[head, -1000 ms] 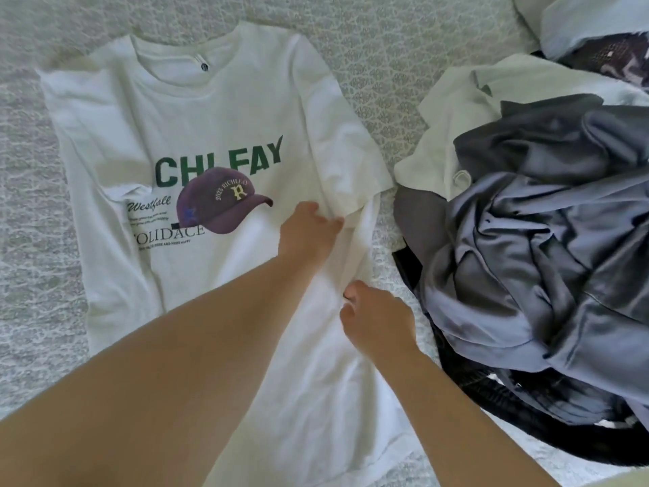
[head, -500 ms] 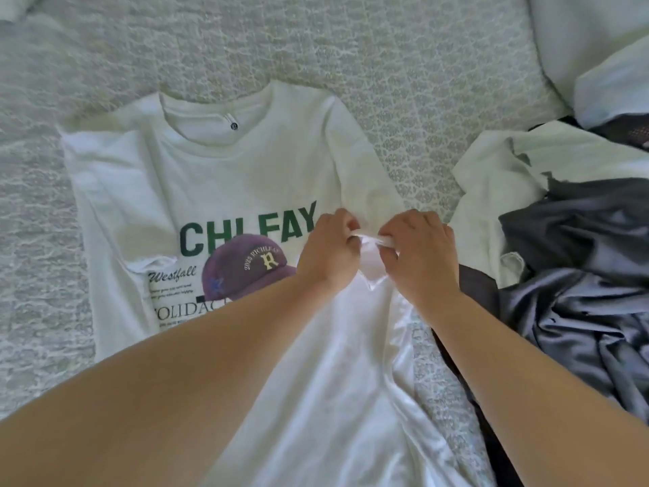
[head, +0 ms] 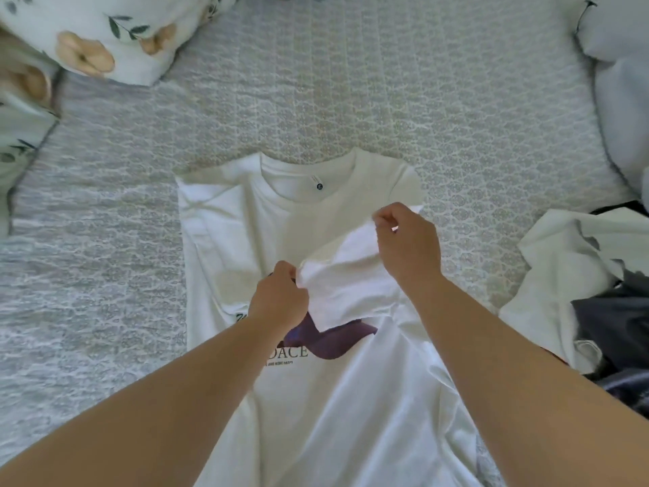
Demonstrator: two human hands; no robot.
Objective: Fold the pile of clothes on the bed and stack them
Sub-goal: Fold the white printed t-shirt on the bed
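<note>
White sleeve (head: pixel 346 275) is pinched by both hands, left (head: pixel 279 300) and right (head: pixel 407 247); lay it flat across the shirt (head: pixel 246 240), edges parallel.

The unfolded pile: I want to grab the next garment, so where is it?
In the head view the unfolded pile lies at the right edge of the bed, right of the white T-shirt.

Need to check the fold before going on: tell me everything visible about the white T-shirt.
The white T-shirt looks like soft cotton and lies face up on the quilted bedspread, collar away from the person. A purple cap print and dark lettering show partly. Its right sleeve is drawn in over the chest, pinched by the left hand and right hand. Its left side is already folded in.
</note>
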